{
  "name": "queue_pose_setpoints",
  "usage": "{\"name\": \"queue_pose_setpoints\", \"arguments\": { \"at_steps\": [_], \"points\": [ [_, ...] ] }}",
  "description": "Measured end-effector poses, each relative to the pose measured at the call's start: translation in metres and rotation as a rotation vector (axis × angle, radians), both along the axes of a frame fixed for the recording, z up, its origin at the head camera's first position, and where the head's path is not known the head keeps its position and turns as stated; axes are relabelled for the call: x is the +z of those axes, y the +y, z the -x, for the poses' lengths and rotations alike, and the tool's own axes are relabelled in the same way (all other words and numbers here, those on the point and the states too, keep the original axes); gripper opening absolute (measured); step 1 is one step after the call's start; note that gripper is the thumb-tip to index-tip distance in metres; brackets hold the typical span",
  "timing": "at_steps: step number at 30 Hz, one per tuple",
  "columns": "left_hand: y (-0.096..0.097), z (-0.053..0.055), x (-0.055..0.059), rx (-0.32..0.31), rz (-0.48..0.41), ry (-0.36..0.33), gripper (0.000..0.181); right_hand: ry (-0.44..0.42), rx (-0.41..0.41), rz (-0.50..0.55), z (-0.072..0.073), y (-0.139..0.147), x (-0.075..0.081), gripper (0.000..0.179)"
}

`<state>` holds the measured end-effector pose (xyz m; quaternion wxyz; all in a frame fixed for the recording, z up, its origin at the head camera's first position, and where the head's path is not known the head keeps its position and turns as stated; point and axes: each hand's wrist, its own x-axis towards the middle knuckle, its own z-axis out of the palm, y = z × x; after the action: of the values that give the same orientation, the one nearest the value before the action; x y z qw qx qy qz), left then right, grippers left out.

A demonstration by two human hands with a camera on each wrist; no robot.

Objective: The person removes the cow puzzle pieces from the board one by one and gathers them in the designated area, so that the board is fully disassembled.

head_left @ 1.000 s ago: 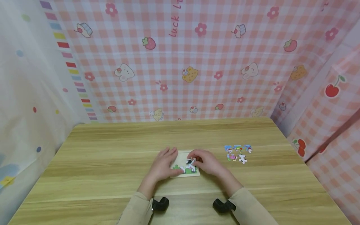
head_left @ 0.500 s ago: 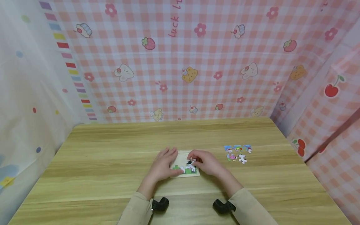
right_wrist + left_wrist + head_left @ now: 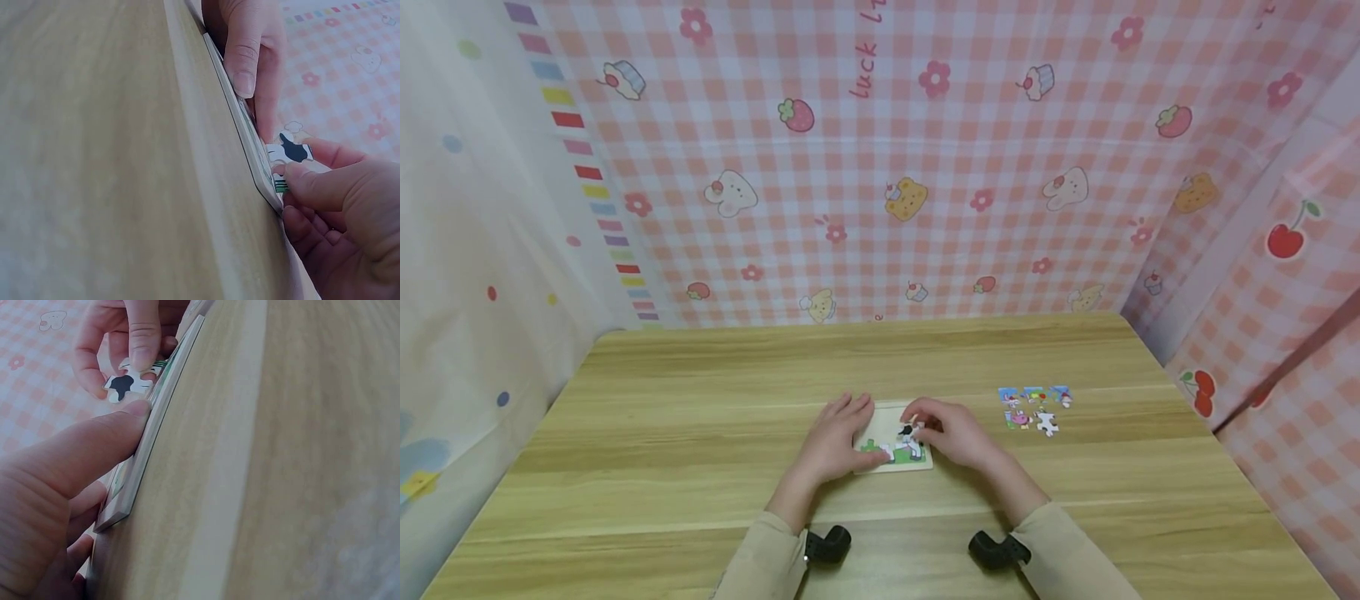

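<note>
A shallow wooden puzzle tray (image 3: 887, 414) lies on the table in front of me, its near edge lined with several fitted pieces showing green and white. My right hand (image 3: 957, 433) pinches a white puzzle piece with a black patch (image 3: 294, 151) between thumb and fingers, tilted up over the tray's right part. My left hand (image 3: 835, 439) lies at the tray's left side, fingers extended along the edge. Its thumb (image 3: 119, 434) rests on the fitted pieces near the front rim. The lower edge of the pinched piece is partly hidden by the right thumb.
Several loose puzzle pieces (image 3: 1018, 419) lie on the table to the right of the tray, one of them plain white (image 3: 1047, 423). The wooden table (image 3: 700, 417) ends at a pink checked cloth (image 3: 865, 167) behind and further cloths at both sides.
The piece in my right hand has shifted and tilted very slightly over the tray. My left hand and the loose pieces stay where they were.
</note>
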<state>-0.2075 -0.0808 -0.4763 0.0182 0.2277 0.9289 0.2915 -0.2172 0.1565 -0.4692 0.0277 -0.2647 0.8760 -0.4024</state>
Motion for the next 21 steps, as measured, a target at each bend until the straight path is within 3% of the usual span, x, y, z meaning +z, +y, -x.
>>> {"name": "queue_pose_setpoints", "arguments": {
  "at_steps": [11, 21],
  "points": [
    [0.0, 0.0, 0.001, -0.007, -0.011, -0.002, 0.086, 0.002, -0.028, 0.055, -0.001, 0.012, 0.005, 0.021],
    [-0.001, 0.0, 0.0, -0.007, -0.004, -0.014, 0.088, 0.018, -0.115, 0.06, -0.004, 0.047, 0.008, 0.018]
  ]
}}
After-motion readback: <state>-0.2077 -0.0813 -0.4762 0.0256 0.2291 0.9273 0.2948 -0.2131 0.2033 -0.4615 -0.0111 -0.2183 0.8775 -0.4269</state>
